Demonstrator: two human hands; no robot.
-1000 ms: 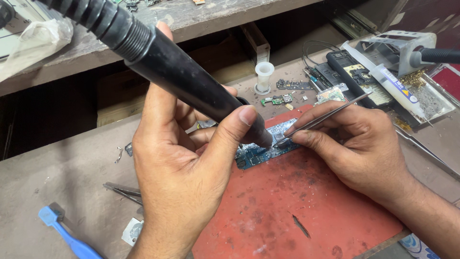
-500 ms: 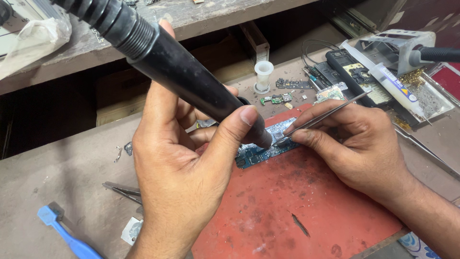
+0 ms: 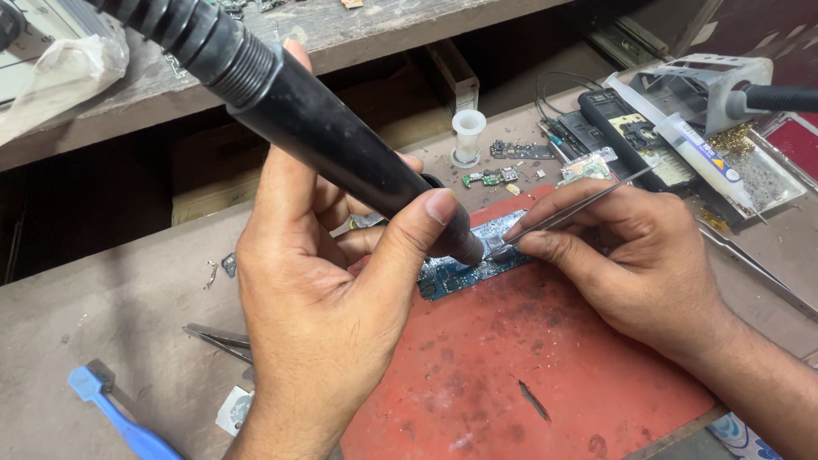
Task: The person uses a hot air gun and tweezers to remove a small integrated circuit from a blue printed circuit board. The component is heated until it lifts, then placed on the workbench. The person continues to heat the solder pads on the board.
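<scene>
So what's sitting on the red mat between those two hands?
In the head view, a blue circuit board lies between the left hand and right hand.

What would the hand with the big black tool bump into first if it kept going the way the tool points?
Probably the blue circuit board. The left hand aims the black tool down at it, its tip just above, beside the tweezers.

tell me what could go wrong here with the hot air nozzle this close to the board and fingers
The right hand pinches tweezers right beside the hot-air wand tip, so fingertips could get burned. The left hand holds the wand at a slant; a slip could heat the wrong part of the blue circuit board.
</scene>
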